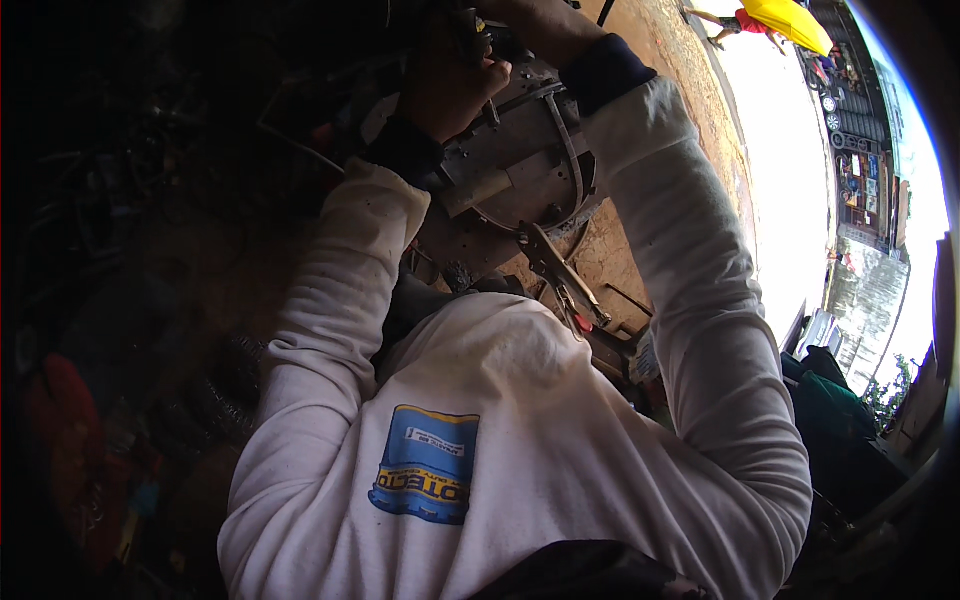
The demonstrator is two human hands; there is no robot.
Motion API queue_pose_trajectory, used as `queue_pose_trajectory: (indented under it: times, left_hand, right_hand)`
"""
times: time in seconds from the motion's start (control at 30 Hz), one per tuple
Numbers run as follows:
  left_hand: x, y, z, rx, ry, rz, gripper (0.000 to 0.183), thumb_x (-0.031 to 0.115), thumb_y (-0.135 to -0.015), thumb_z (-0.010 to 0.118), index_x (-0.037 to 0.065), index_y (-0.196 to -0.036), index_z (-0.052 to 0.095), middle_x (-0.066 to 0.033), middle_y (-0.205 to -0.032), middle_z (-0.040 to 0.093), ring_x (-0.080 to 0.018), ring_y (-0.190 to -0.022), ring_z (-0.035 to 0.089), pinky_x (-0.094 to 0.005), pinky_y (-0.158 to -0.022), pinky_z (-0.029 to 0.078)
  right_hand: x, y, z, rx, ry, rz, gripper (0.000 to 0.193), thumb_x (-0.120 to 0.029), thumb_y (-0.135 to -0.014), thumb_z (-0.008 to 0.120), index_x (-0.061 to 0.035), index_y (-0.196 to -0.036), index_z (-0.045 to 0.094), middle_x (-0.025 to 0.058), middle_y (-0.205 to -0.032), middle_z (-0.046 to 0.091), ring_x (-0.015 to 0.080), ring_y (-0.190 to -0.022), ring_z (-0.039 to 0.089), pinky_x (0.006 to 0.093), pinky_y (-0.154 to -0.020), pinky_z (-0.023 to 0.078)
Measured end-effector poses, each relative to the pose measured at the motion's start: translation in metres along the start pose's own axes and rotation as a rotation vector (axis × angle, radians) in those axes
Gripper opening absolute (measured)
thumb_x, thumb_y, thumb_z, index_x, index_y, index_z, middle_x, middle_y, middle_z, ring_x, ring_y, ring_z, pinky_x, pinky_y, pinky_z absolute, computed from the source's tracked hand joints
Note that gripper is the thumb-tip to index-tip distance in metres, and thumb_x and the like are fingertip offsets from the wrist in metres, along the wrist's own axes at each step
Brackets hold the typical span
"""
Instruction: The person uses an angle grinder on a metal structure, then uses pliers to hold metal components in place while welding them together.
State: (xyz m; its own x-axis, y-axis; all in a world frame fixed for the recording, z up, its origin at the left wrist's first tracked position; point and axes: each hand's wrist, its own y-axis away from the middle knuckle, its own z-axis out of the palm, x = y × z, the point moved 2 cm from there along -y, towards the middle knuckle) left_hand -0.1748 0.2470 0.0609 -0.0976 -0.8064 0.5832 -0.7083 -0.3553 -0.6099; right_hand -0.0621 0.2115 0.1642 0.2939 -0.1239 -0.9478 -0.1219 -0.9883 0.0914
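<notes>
My left hand (452, 88) is closed around a dark tool with a small yellow mark (472, 34), near the top edge; its kind does not show in the shadow. Close beside it, my right hand (545, 25) reaches in from the right, its fingers cut off by the frame and hidden. Below both hands lies a dark metal workpiece (540, 185) with a curved metal band (572, 135) over it. A flat pale strip (480, 192) rests on its face. Locking pliers (556, 268) grip the near edge of the workpiece, their handles pointing toward me.
Deep shadow with dim metal clutter fills the left side, including a red object (65, 420). Brown ground (625, 255) shows beyond the workpiece. At the right is a bright street (790, 150) with a person under a yellow umbrella (790, 22) and a shopfront with tyres (860, 125).
</notes>
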Motion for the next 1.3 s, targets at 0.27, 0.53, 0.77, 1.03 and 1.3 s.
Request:
queue_pose_trajectory:
  times: [0.27,0.53,0.77,1.03,1.3]
  left_hand:
    - [-0.006,0.0,-0.004,-0.127,-0.374,0.195,0.029,0.031,-0.087,0.067,0.002,-0.088,0.067,-0.0118,-0.083,0.07,-0.0222,-0.08,0.068,-0.0349,-0.073,0.052]
    - [-0.024,0.009,0.003,-0.122,0.069,-0.225,0.039,0.038,-0.091,0.063,0.003,-0.106,0.066,-0.0085,-0.088,0.07,-0.0262,-0.089,0.067,-0.0374,-0.077,0.051]
    - [-0.008,0.003,-0.008,-0.222,-0.008,-0.136,0.041,0.035,-0.088,0.069,0.005,-0.116,0.064,-0.0113,-0.108,0.067,-0.0252,-0.096,0.064,-0.0353,-0.084,0.049]
    - [0.0,0.04,-0.064,-0.469,0.173,-0.292,0.029,0.025,-0.081,0.075,0.007,-0.103,0.071,-0.0128,-0.098,0.069,-0.0262,-0.088,0.066,-0.0342,-0.079,0.051]
    - [-0.014,0.072,-0.043,-0.367,0.061,-0.204,0.021,0.025,-0.077,0.077,0.012,-0.094,0.075,-0.0082,-0.087,0.071,-0.0269,-0.085,0.065,-0.0369,-0.076,0.052]
  right_hand:
    - [0.004,0.002,-0.003,-0.326,-0.133,-0.244,0.135,-0.063,-0.069,0.078,-0.0023,-0.152,-0.008,0.021,-0.158,0.009,0.0297,-0.146,0.012,0.0397,-0.115,0.02]
    - [-0.001,-0.002,0.014,-0.172,0.15,-0.272,0.135,-0.052,-0.066,0.085,-0.0025,-0.152,-0.006,0.0234,-0.158,0.008,0.0332,-0.147,0.006,0.0428,-0.117,0.015]
    - [-0.004,0.001,0.013,0.032,0.258,-0.184,0.123,-0.04,-0.073,0.085,-0.0015,-0.152,0.0,0.0218,-0.155,0.016,0.0326,-0.145,0.014,0.0416,-0.116,0.019]
    - [0.009,-0.002,0.012,0.02,0.012,-0.199,0.123,-0.049,-0.073,0.082,0.0009,-0.152,0.002,0.0245,-0.152,0.024,0.0337,-0.143,0.022,0.0416,-0.115,0.024]
    - [-0.026,0.004,0.034,-0.04,0.178,-0.051,0.124,-0.056,-0.07,0.081,0.0015,-0.151,0.008,0.0271,-0.151,0.026,0.0378,-0.143,0.022,0.0429,-0.115,0.024]
